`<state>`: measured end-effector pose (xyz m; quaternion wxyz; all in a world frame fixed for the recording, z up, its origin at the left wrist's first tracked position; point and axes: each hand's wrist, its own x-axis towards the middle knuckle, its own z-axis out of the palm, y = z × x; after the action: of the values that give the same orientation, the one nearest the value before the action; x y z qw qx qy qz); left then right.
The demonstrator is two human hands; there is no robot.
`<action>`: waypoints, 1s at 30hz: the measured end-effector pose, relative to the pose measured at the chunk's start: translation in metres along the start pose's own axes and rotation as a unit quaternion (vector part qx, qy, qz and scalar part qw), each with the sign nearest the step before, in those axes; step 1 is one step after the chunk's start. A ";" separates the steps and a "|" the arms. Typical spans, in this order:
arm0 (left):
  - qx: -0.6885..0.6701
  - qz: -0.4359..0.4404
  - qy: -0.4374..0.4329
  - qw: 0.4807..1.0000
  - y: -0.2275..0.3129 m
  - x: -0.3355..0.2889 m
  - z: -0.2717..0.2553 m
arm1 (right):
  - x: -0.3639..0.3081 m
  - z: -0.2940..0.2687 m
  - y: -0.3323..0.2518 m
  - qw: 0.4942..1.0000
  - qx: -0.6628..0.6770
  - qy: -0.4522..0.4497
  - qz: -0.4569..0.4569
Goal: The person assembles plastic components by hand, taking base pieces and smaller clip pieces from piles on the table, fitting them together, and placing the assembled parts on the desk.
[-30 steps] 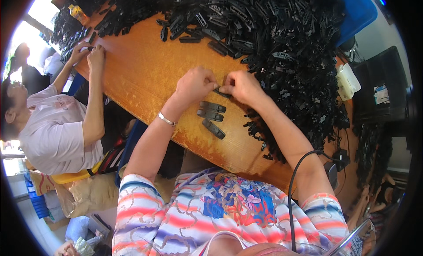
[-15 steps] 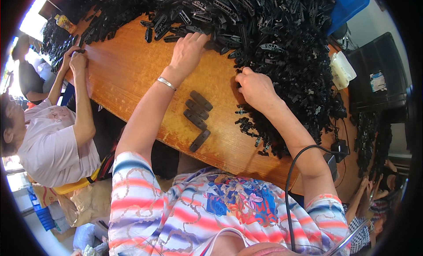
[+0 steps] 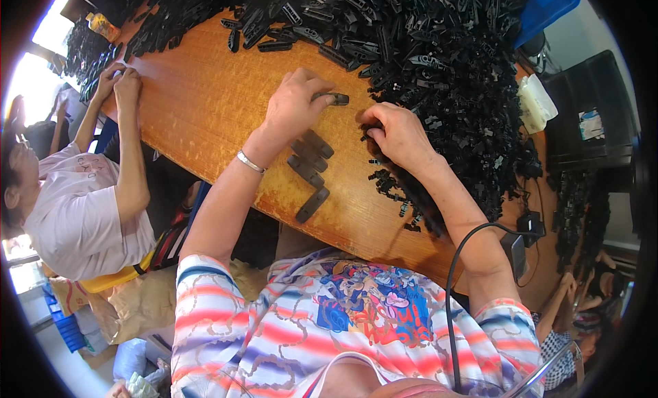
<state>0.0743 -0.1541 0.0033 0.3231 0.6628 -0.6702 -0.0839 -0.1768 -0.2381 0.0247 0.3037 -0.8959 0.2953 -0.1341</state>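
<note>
My left hand is closed around a dark, elongated plastic part, whose end juts out past the fingertips above the tabletop. At the left edge of a pile of small black plastic pieces, my right hand has its fingers curled in a pinch. Whatever lies between those fingertips is too small and dark to make out. Below my left hand, several dark oblong parts lie close together on the wooden table. A heap of longer black parts covers the far side.
Another person sits at the left, both hands at the table's far left end. A blue bin stands at the far right, with a white container by the pile's edge. A black cable runs past my right arm.
My left hand has drawn back from the heap of longer parts toward me, now with one part in it. My right hand stays by the small pieces, its fingers shifted slightly.
</note>
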 end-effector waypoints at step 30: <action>-0.065 -0.033 0.036 0.997 -0.018 -0.018 0.008 | 0.025 0.020 -0.017 0.990 0.044 0.113 -0.067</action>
<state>0.0831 -0.1420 -0.0185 0.3860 0.6647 -0.6294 -0.1140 -0.1416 -0.2331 0.0215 0.2976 -0.8786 0.2610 -0.2672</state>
